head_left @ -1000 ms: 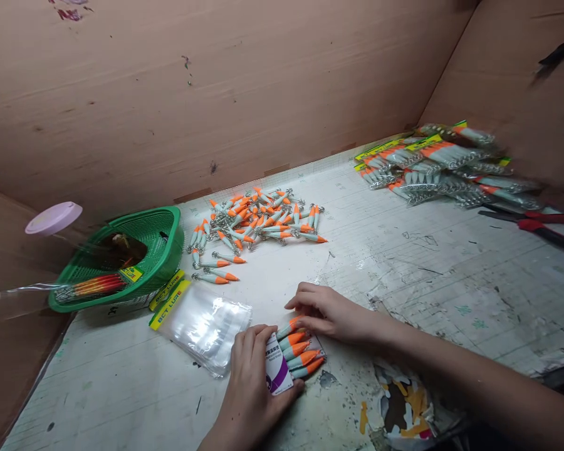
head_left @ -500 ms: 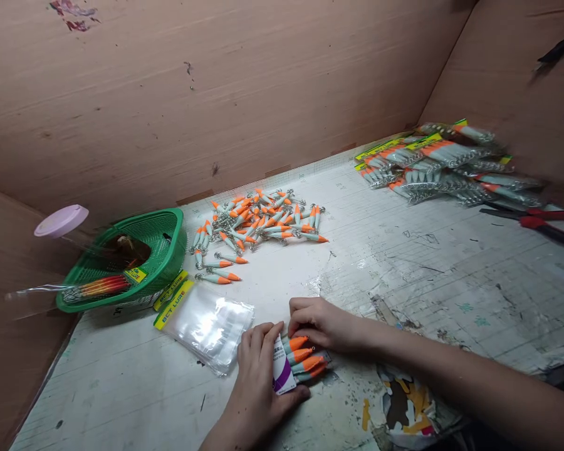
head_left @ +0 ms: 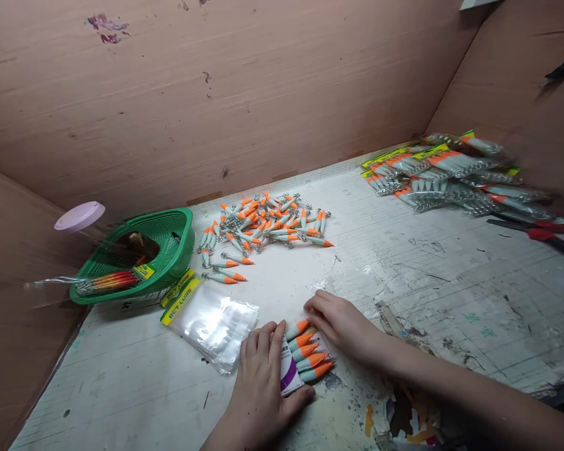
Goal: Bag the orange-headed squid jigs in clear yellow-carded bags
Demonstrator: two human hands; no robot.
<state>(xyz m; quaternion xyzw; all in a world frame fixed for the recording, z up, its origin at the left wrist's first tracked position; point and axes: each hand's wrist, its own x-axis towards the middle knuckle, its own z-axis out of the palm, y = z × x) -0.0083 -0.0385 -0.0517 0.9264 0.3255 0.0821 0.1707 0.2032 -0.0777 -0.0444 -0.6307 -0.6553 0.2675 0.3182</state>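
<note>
Under my left hand (head_left: 263, 369) is a white-and-purple printed piece (head_left: 288, 373), a card or small box. The fingers lie over its left side and the thumb presses its lower edge. Several grey-green fishing lures (head_left: 305, 352) with orange ends stick out to the right of it, side by side, and their other ends are hidden. My right hand (head_left: 336, 319) is just above and right of the topmost lure. Its fingers are curled together, and what they hold, if anything, is hidden.
A heap of loose lures (head_left: 267, 222) lies ahead. Clear BCT LURE bags (head_left: 216, 322) are left of my hands, beside a green basket (head_left: 181, 250) and a pink-lidded container (head_left: 79, 217). Packed lures (head_left: 442, 172) and red-handled pliers (head_left: 540, 233) lie at the far right.
My right hand has moved a little right and up, off the lures. More of the orange ends show, fanned in a row. My left hand stays on the printed piece. The view has shifted slightly.
</note>
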